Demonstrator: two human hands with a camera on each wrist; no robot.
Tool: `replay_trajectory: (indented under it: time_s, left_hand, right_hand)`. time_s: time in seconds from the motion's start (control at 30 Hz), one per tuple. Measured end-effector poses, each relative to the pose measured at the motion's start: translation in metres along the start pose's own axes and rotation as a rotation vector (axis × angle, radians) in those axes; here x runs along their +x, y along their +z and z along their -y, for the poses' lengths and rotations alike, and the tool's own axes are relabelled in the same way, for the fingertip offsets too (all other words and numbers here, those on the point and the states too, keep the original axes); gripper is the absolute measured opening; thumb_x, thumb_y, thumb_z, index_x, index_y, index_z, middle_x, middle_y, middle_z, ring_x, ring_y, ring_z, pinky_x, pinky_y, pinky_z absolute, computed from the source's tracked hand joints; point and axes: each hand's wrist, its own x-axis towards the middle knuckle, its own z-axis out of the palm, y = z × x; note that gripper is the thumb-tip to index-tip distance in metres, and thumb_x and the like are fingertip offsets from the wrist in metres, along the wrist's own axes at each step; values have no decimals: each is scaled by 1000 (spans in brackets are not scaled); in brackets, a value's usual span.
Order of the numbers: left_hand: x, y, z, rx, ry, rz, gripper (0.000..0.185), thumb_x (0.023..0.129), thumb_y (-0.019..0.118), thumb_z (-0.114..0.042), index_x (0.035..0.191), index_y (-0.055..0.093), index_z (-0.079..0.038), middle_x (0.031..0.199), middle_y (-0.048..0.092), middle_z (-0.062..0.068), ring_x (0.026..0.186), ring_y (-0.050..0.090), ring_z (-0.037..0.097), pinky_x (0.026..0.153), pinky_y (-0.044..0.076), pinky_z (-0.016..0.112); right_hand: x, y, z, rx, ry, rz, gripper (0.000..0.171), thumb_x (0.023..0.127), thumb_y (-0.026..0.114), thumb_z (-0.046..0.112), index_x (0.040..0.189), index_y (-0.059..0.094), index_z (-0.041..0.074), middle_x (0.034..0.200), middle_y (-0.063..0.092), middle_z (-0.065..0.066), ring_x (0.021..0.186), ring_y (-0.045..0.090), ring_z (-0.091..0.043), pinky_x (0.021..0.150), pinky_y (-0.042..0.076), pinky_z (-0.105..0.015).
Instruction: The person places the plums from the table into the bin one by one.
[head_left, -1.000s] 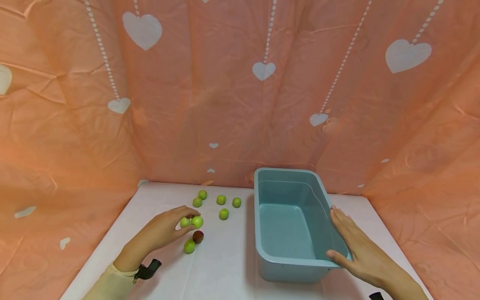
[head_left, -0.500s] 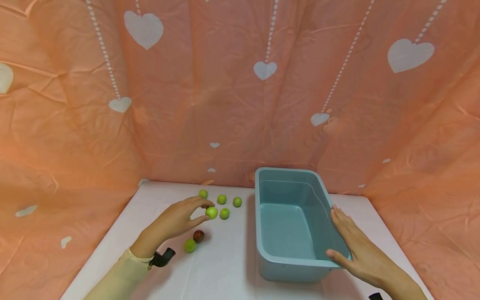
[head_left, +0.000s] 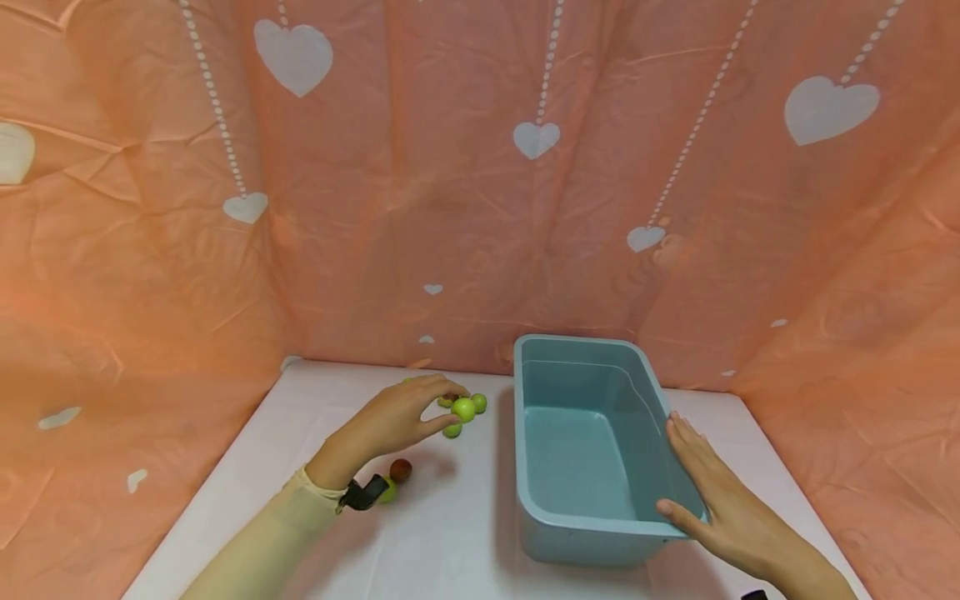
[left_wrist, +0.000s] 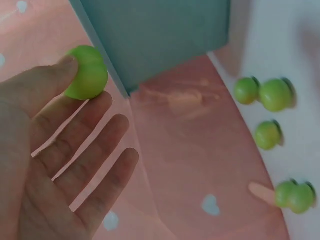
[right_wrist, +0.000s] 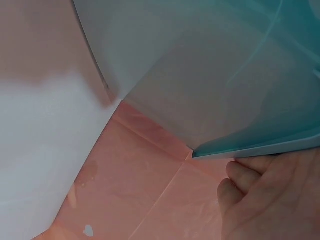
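Note:
In the head view my left hand (head_left: 401, 417) pinches a small round green plum (head_left: 463, 409) between thumb and fingertips, over the table's left half. The left wrist view shows the held plum (left_wrist: 89, 75) with a crease down its side, the other fingers stretched out. Right of the middle stands a blue-grey plastic bin (head_left: 577, 450), with nothing seen inside. My right hand (head_left: 723, 504) holds its near right corner, thumb over the rim and fingers along the outer side. Other green plums (head_left: 452, 431) lie beyond my left hand, partly hidden by it.
A dark red plum (head_left: 401, 471) and a green one (head_left: 387, 492) lie near my left wrist, the green one partly covered by a black wrist strap (head_left: 363, 493). A white cloth (head_left: 442, 533) covers the table. An orange curtain (head_left: 450, 208) with hearts encloses the back and sides.
My left hand has picked up a green plum from the left group and carried it right and farther back, towards the bin. My right hand stays on the bin's rim.

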Motion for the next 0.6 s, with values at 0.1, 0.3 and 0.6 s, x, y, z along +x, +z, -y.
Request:
replay_trajectory:
  time_s: [0.1,0.3,0.6]
  left_hand:
    - [10,0,-9,2,23,-7,35,99,81,-30,130,72,-21,123,72,-9,106,69,10,126,32,56]
    - [23,1,-20,17,28,2,34,100,80,-37,131,72,-25,113,70,-9,103,67,8,114,41,62]
    - [47,3,-30,-53,50,28,37,102,77,-36,136,71,-23,123,70,-8,116,66,9,98,56,36]
  right_hand:
    - [-1,-1,0,-4,8,2,103,95,82,33,171,19,3,179,14,-12,161,-4,1,122,-3,-9]
    - [-1,1,1,-5,21,8,102,96,81,33,172,19,5,180,13,-9,160,-5,2,120,-3,-7]
    - [-2,-1,1,-4,33,15,103,96,82,33,172,18,7,180,11,-8,161,-3,0,119,-2,-5]
